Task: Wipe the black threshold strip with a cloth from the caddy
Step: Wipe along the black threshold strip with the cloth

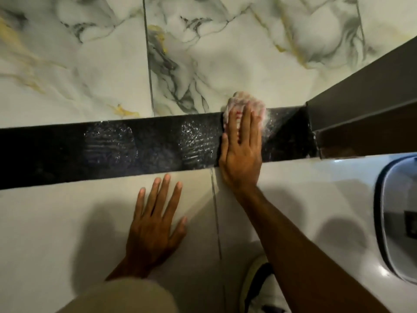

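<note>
Right hand [240, 152], grip flat, presses the cloth [246, 105] on the black strip [67, 154] right of centre; left hand [155, 224] splayed open. Wet smears [196, 141] could dry streaky if skipped.

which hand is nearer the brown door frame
Right. The right hand presses a cloth on the black threshold strip just left of the door frame; the left hand lies flat on the floor tile farther left.
</note>
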`<state>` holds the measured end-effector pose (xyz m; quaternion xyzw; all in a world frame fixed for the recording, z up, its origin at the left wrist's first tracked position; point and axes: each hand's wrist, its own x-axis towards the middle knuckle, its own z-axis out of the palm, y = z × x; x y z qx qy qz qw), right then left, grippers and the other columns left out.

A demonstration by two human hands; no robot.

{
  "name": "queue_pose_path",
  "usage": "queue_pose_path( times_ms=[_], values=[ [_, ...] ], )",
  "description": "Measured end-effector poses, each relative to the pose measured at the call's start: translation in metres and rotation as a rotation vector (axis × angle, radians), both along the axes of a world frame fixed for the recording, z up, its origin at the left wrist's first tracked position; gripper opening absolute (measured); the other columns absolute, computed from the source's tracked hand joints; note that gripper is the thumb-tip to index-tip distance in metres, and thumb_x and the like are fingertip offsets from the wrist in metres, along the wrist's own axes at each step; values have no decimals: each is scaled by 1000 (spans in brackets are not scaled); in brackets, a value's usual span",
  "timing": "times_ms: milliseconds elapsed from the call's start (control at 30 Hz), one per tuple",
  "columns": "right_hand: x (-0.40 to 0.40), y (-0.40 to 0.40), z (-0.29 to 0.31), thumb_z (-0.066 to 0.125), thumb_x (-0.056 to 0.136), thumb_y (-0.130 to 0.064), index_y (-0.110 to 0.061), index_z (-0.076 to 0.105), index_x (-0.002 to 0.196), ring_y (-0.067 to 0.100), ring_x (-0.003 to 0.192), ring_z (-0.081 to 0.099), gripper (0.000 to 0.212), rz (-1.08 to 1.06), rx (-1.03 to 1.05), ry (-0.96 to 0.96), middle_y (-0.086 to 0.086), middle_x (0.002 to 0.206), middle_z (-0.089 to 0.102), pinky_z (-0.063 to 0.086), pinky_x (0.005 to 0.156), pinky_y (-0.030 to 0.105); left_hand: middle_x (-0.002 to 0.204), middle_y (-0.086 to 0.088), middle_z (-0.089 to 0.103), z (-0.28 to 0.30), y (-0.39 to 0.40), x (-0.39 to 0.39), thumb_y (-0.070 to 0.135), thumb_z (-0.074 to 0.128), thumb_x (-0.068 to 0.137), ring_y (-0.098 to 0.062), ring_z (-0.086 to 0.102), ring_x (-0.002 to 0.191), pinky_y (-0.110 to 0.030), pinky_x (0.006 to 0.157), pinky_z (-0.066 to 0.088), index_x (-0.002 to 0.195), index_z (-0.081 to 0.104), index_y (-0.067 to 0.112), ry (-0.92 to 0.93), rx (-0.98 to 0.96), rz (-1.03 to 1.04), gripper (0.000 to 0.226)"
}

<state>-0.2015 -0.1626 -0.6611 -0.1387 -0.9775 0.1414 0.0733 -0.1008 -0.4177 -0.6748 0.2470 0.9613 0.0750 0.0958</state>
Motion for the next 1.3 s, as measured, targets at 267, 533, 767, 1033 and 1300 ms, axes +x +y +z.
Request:
queue_pose_path(
  times_ms=[267, 533, 767, 1033, 1300],
  values=[
    [91, 48, 11, 54, 113, -22, 0, 53, 156, 40, 158, 42, 48, -126, 113, -8, 27, 166, 45, 47, 124, 56, 184, -15, 6, 5, 7, -13, 55, 36, 104, -36, 9, 170, -57, 138, 2, 175, 16, 19, 0, -13, -25, 82],
    [5, 9, 2, 24, 117, -43, -11, 22, 171, 33, 170, 14, 63, 91, 73, -32, 17, 181, 17, 29, 136, 53, 184, -15, 9, -5, 4, -12, 55, 37, 105, -32, 5, 171, -52, 139, -4, 174, 18, 18, 38, 14, -19, 81],
    [74, 40, 18, 48, 114, -25, -3, 43, 163, 41, 163, 31, 54, -79, 121, -29, 26, 172, 36, 42, 127, 60, 184, -14, 12, 1, 9, -13, 52, 37, 106, -33, 12, 170, -56, 139, 5, 174, 22, 19, 56, 50, 0, 76],
    [3, 14, 11, 34, 118, -34, -12, 21, 172, 35, 170, 10, 60, 69, 39, -62, 17, 181, 15, 21, 139, 53, 185, -12, 9, -5, 6, -10, 50, 39, 107, -30, 7, 171, -54, 139, 3, 175, 15, 21, 51, 72, 9, 78],
    [74, 39, 27, 40, 117, -36, -11, 20, 171, 39, 168, 17, 63, -428, -163, -28, 21, 179, 19, 25, 137, 58, 183, -14, 14, 1, 8, -11, 46, 39, 107, -32, 12, 171, -59, 138, 14, 174, 21, 16, 49, 113, 26, 76]
  ],
)
